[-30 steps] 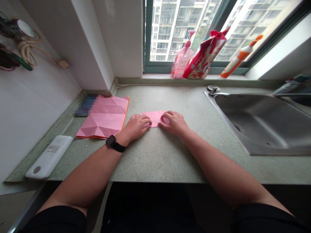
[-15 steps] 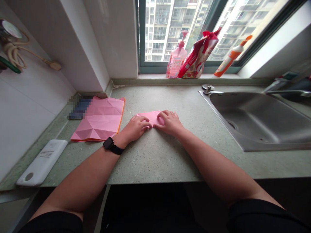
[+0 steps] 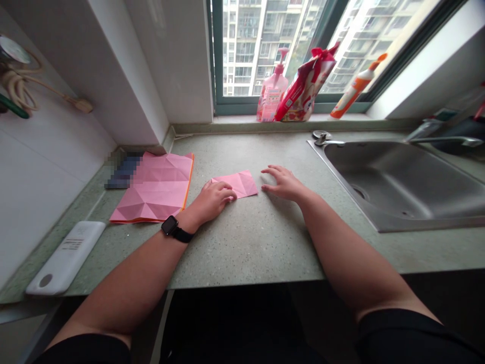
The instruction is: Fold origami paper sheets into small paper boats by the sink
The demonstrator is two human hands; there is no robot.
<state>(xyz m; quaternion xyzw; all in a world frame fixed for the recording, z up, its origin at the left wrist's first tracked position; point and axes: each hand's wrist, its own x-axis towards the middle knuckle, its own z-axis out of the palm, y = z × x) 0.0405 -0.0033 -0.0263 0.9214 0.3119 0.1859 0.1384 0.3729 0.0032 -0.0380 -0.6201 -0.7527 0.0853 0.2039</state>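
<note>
A small folded piece of pink paper (image 3: 242, 184) lies on the countertop (image 3: 246, 247), its left part covered by my left hand (image 3: 214, 199). The fingers of that hand are bent and pressed together on the paper's near edge, holding it against the surface. A black watch (image 3: 170, 225) is on the left wrist. Just right of the paper, my right hand (image 3: 282, 183) hovers with its fingers apart and nothing in them. Left of my left hand lies a stack of larger creased pink sheets (image 3: 155, 182) with orange showing along its edges.
A white power bank (image 3: 67, 258) lies at the front left. The steel sink (image 3: 417, 192) takes up the right side. On the windowsill stand a pink pump bottle (image 3: 273, 93), a red pouch (image 3: 306, 86) and an orange-and-white bottle (image 3: 354, 93).
My right hand has let go of the folded pink paper and moved right, its fingers spreading. More of the paper's right end shows. My left hand has stayed on the paper.
</note>
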